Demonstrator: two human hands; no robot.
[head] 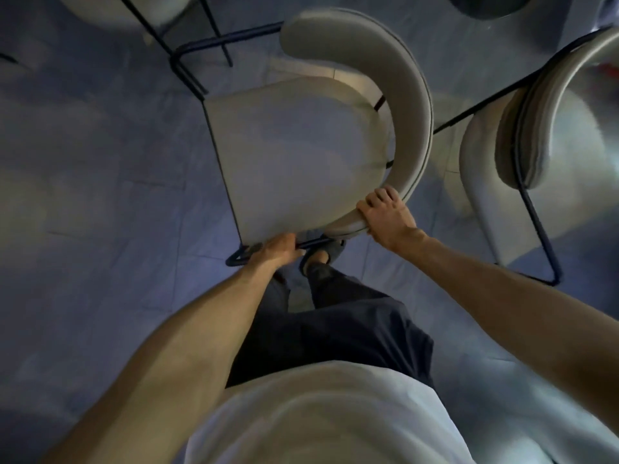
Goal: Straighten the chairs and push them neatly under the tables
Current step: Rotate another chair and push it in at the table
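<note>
Your light shirt [318, 413] and dark trousers [335, 329] filled the bottom of the frame. Above them, one sandalled foot [323, 257] stood on the blue tiled floor [100, 229], just beside the lower edge of the chair.

Your left hand [278, 251], just below the centre of the frame, was clamped on the dark metal frame tube [241, 259] at the near edge of the seat, with the fingers curled round it. Your right hand [385, 217], right of centre, was clamped on the near end of the curved backrest [402, 95], with the fingers laid over its top.

The grey chair [294, 155] occupied the centre of the frame. Its seat opened toward the left and its backrest curved along the right side and the top.

A second chair [552, 135] stood near it at the right edge of the frame. Part of a third chair [110, 5] showed at the upper left.
</note>
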